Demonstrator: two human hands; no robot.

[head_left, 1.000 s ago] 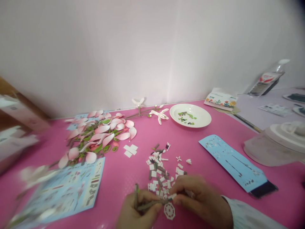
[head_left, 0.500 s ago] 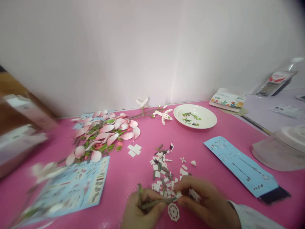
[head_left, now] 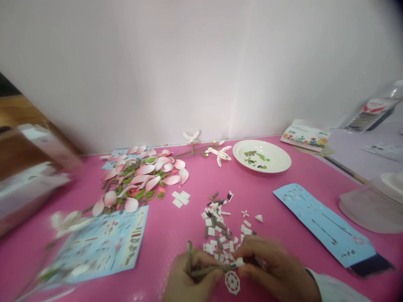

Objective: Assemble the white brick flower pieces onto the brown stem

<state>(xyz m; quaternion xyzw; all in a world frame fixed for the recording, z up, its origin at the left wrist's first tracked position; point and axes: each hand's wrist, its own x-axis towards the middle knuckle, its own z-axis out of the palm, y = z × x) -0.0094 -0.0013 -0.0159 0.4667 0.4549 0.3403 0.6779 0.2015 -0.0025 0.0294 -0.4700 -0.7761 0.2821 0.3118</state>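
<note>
My left hand (head_left: 192,274) is closed around a brown toy branch (head_left: 206,270), which has a second stub sticking up beside the fingers. At the branch's right end, near a small green bit, my right hand (head_left: 270,266) pinches a small white piece (head_left: 239,261). The white piece meets or nearly meets the branch tip; I cannot tell if they are joined. Just below both hands lies a white octagonal lattice piece (head_left: 232,282). A pile of loose white and brown pieces (head_left: 217,226) spreads beyond the fingers, partly hidden by them.
Pink petals (head_left: 146,170) and green parts are heaped at left, beside a blue instruction sheet (head_left: 132,239). A white plate (head_left: 273,165) holds small green pieces. At right lie a blue booklet (head_left: 324,222) and a translucent container (head_left: 359,212). White blossoms (head_left: 219,154) rest near the wall.
The whole view has shifted slightly, so things appear a little further right. Both hands keep their grip on the branch and the white piece, in nearly the same pose.
</note>
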